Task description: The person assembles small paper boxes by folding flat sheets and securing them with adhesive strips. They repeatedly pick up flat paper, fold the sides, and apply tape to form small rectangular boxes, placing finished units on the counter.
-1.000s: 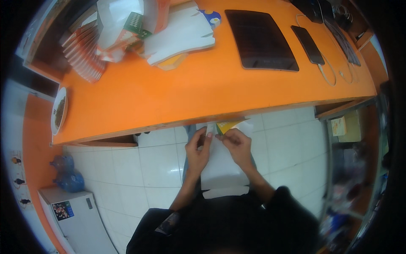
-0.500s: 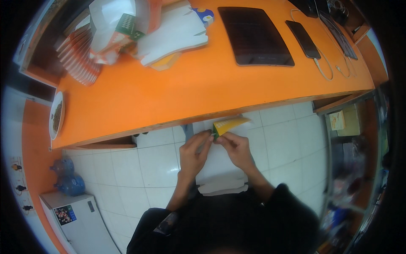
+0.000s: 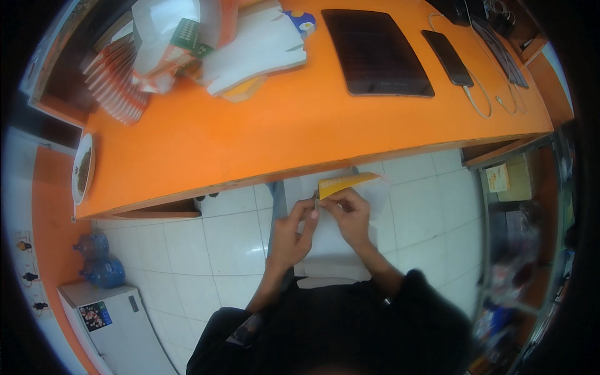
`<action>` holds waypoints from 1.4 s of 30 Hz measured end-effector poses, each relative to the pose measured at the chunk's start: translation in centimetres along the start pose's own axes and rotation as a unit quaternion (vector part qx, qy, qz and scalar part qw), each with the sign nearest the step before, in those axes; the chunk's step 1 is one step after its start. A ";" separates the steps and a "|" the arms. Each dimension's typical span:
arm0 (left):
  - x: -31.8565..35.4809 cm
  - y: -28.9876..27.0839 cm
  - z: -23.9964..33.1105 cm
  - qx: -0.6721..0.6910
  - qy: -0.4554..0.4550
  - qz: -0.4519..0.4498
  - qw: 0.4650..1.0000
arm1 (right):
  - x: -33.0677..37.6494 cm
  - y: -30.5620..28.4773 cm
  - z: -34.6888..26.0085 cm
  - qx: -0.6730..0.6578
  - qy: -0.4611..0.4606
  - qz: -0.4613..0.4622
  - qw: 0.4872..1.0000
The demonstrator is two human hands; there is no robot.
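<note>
Between both hands [image 3: 322,219], yellow folded paper [image 3: 342,184].

The counter [image 3: 262,134] is bright orange, the tablet [image 3: 375,53] and phone [image 3: 448,57] on it black. The folded paper [image 3: 342,183] is yellow-orange — held over white sheets [image 3: 328,244]. Floor tiles [image 3: 225,237] white, water bottles [image 3: 94,262] blue.

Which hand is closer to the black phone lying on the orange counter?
Right. The right hand sits below the black phone, nearer its side; the left hand is farther left and lower.
</note>
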State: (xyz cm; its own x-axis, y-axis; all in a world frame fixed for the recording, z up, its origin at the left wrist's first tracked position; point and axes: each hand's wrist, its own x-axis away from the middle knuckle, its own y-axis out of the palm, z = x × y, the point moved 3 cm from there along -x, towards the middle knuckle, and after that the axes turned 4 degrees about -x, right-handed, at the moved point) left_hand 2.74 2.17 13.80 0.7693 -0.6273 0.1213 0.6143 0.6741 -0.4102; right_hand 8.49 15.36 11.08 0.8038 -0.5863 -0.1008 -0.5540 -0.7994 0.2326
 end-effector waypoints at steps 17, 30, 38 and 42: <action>-0.1 -1.0 -2.6 -0.050 -0.087 -0.060 0.993 | -1.5 -1.3 2.4 -0.214 0.113 -0.005 0.970; -1.0 -1.0 -2.0 -0.083 -0.065 -0.117 0.987 | 2.6 1.7 2.4 0.245 -0.031 -0.169 0.954; -1.8 -1.6 -4.4 0.102 -0.095 0.040 0.989 | 2.8 1.2 3.7 0.076 0.076 -0.113 0.988; -1.2 -1.0 -4.1 0.098 0.018 -0.002 0.995 | 2.5 0.3 4.5 -0.152 0.225 -0.035 0.962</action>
State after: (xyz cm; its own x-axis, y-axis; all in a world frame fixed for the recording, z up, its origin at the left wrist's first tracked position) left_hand 0.49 0.63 10.39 0.7623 -0.6411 0.0892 0.6425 0.7327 -0.2243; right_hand 9.33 13.06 6.57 0.8873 -0.3620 0.2857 -0.4609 -0.7192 0.5199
